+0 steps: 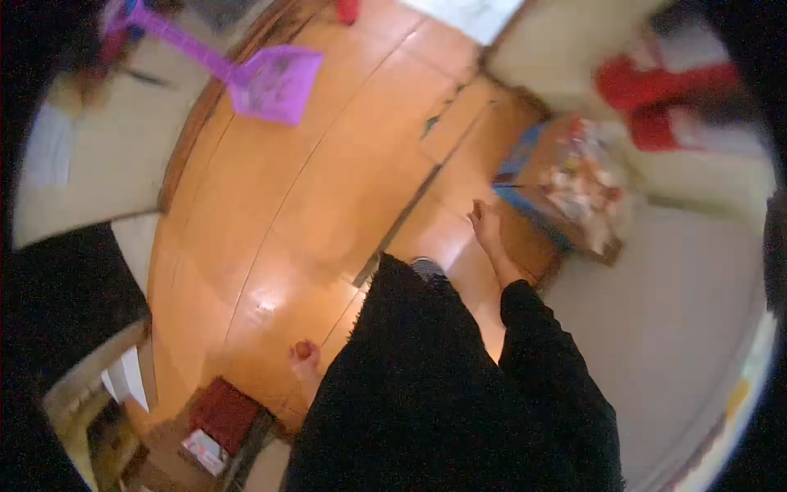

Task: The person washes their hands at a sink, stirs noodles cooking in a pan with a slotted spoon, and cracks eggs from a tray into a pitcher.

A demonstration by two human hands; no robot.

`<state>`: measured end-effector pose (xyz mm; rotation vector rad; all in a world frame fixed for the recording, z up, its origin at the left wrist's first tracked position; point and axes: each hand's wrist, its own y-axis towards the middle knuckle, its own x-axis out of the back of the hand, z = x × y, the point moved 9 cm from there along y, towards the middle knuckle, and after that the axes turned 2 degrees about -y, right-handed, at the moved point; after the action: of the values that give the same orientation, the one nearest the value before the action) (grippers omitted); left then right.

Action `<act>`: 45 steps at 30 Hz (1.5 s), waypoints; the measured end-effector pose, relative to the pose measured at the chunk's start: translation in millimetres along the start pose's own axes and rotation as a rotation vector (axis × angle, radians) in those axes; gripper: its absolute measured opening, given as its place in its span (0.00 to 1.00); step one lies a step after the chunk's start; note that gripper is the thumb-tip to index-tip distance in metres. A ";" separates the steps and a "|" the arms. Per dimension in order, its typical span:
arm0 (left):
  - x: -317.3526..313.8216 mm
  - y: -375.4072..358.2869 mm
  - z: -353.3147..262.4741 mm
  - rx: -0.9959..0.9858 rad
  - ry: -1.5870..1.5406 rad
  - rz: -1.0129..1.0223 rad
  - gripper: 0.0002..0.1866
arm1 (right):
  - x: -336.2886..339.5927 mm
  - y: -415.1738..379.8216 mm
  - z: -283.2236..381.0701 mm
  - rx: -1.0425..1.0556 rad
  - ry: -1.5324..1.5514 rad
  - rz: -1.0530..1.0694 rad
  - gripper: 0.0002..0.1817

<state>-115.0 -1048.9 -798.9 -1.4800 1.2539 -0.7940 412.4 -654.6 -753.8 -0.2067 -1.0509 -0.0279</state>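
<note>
My left hand hangs low over the orange-brown floor, left of my dark clothing. Its fingers look curled in, and no object shows in them. My right hand hangs forward of my body with its fingers loosely apart and holding nothing that I can see. Close beside it on the right stands a cardboard box with blue edges, filled with a jumble of small mixed items. Blur hides what those items are. A purple dustpan with a long handle is at the upper left, well away from both hands.
The tiled floor has a dark strip running across it. A dark red box-like object lies at the lower left. Red and white items sit at the upper right, above a pale grey surface. A beige surface borders the left.
</note>
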 end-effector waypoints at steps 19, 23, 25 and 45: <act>-329.7 -696.8 193.8 0.373 0.768 1.193 0.12 | 761.7 -366.2 101.1 -0.113 0.428 -0.708 0.10; -294.7 -816.6 263.4 0.363 0.919 1.385 0.15 | 880.2 -500.9 -8.2 -0.283 0.070 -0.923 0.06; -262.8 -864.1 311.6 0.477 1.051 1.587 0.15 | 910.5 -559.8 -79.3 -0.664 -0.179 -0.741 0.07; 159.3 -1163.2 703.8 0.798 1.452 1.658 0.23 | 1079.6 -621.9 -217.7 0.078 0.635 -1.224 0.20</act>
<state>927.8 -1053.5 87.9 1.1772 2.0721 -0.8310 1061.7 -1222.2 171.3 0.5168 -0.4074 -1.0843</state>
